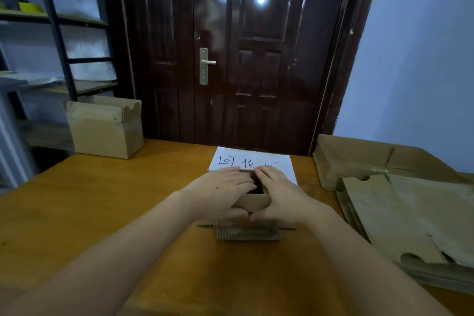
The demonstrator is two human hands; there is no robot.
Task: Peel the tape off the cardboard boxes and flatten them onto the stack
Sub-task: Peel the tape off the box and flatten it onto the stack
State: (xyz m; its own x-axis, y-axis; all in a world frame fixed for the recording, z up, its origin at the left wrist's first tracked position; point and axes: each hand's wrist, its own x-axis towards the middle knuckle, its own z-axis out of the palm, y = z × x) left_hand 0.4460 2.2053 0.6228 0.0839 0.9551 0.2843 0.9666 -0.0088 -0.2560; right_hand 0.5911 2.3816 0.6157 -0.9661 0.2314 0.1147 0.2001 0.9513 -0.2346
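Note:
A small brown cardboard box lies in the middle of the wooden table, with a dark opening showing between my hands. My left hand rests flat on its left side and my right hand on its right side, fingers straight, thumbs nearly meeting at the near edge. A corrugated flap sticks out toward me below the thumbs. At the right lies a stack of flattened cardboard. An upright cardboard box stands at the table's back left. No tape is visible.
A white paper sheet with handwritten characters lies just beyond the box. A dark wooden door closes off the back. Metal shelving stands at the left, a pale wall at the right.

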